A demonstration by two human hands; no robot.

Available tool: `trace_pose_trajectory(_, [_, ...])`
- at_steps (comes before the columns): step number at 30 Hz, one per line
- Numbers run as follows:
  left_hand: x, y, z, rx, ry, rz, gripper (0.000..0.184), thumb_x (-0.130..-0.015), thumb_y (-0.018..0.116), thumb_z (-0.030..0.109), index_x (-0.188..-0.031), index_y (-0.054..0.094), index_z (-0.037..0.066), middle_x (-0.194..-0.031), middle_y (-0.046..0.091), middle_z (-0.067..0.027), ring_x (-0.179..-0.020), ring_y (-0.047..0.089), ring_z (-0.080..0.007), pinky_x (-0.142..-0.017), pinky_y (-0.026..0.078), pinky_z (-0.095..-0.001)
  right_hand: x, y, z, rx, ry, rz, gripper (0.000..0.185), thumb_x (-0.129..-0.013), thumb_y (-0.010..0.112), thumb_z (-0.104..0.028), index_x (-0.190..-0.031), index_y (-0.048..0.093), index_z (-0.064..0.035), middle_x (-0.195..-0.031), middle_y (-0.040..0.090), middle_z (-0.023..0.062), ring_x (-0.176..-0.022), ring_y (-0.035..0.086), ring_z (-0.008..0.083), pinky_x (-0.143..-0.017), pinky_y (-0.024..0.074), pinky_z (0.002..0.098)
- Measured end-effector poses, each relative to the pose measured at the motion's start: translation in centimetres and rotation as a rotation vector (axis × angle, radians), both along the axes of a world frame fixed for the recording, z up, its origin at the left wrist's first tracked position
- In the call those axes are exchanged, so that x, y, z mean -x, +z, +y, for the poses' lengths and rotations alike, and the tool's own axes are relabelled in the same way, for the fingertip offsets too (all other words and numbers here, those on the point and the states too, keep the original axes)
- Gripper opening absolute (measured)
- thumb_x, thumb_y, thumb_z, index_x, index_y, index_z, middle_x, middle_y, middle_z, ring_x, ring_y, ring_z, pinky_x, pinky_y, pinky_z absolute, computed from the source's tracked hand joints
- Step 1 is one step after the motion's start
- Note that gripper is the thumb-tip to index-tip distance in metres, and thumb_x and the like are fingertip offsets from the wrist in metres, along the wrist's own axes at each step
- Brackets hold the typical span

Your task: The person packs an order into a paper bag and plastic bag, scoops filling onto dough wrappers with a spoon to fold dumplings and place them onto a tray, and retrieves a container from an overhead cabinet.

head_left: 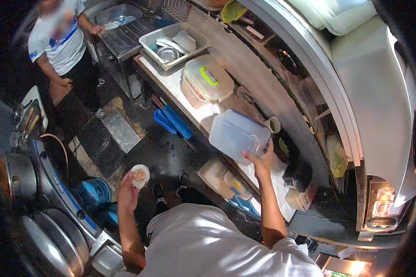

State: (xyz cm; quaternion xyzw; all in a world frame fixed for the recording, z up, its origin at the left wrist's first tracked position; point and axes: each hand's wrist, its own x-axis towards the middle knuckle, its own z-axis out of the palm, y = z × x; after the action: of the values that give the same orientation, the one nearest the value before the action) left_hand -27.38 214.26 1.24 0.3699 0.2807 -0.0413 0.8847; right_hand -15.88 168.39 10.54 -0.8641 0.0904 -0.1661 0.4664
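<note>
My left hand is closed on the edge of a small white bowl. Something pale pinkish-brown, too small to make out, lies in it. On the other side, my right hand grips the near corner of a translucent plastic container over the counter. Whether the counter bears the container's weight, I cannot tell. Beyond it on the counter stands a clear food box with a bright green lid handle. A small white cup is just to the right of the container.
A white basket of dishes stands near the sink. A person in a white shirt is at the upper left. Large metal pots and a stove edge line my left. A floor grate lies ahead; tubs sit below the counter.
</note>
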Motion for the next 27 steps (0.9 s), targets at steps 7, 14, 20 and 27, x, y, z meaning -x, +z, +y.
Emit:
trace_pose_trajectory(7, [-1.8,0.7,-0.9,-0.033,-0.113,-0.046,0.040,-0.107,0.055,0.029,-0.130,0.059,-0.004,-0.125,0.068,-0.0156,-0.114,0.068,-0.0275,-0.098,0.057,-0.0450,2.1,7.1,3.9,0.413,-0.130,0.005,0.129,-0.052,0.100,-0.020,-0.156,0.026,0.0016,-0.141,0.043,0.0175,-0.132,0.047,0.0319,-0.113,0.0404,0.0430])
trace_pose_trajectory(14, [-1.9,0.2,-0.4,0.002,-0.080,0.016,0.037,-0.107,0.055,0.025,-0.130,0.059,-0.004,-0.125,0.068,-0.0159,-0.113,0.068,-0.0278,-0.096,0.058,-0.0466,3.5,10.9,6.2,0.296,-0.026,-0.058,0.130,-0.054,0.098,-0.017,-0.158,0.021,-0.0002,-0.144,0.039,0.0155,-0.135,0.045,0.0304,-0.114,0.0406,0.0423])
trace_pose_trajectory(20, [-1.7,-0.5,0.5,-0.007,-0.100,0.020,0.036,-0.107,0.055,0.024,-0.129,0.059,-0.005,-0.125,0.068,-0.0162,-0.113,0.068,-0.0277,-0.097,0.058,-0.0468,2.7,10.6,7.5,0.483,-0.035,-0.147,0.129,-0.052,0.097,-0.021,-0.157,0.024,-0.0014,-0.143,0.039,0.0194,-0.134,0.043,0.0351,-0.114,0.0368,0.0467])
trace_pose_trajectory(27, [-0.5,-1.1,1.4,0.025,-0.041,0.011,0.034,-0.107,0.054,0.023,-0.127,0.061,-0.004,-0.121,0.069,-0.0146,-0.111,0.069,-0.0270,-0.096,0.059,-0.0454,-0.9,-4.3,1.9,0.907,0.022,-0.277,0.119,-0.054,0.091,-0.024,-0.155,0.031,-0.0047,-0.138,0.043,0.0220,-0.129,0.040,0.0433,-0.113,0.0279,0.0580])
